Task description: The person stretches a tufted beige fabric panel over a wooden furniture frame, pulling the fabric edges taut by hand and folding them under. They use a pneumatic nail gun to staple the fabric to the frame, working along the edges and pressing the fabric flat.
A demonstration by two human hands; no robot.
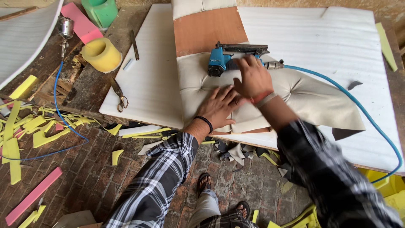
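The desk (139,80) is lying under a wide sheet of white ribbed foam, and on that sheet a brown board (206,29) is carrying a cream padded cover (303,101) with tufted dimples, its loose edge trailing off toward the right. The person is leaning over it in a checked shirt, and it looks as though the cover is being smoothed and pinned down for fastening; judging from the folds, the next stroke is calling for the fabric to be kept taut under the flat palm while the tool is being brought squarely to the edge. The left hand (219,105) is pressing flat on the cover with fingers spread wide, holding nothing. The right hand (253,78) is crossing just above it, fingers curling onto the rear of the blue staple gun (230,59), which is lying on the cover right beside the board's bare part; whether the grip is fully closed I cannot tell. A blue air hose (358,105) is running from the gun off to the right. Off to the left, a yellow foam roll (101,54) and a pair of scissors (120,95) are resting near the desk's edge, and yellow foam scraps (38,126) are littering the brick floor.
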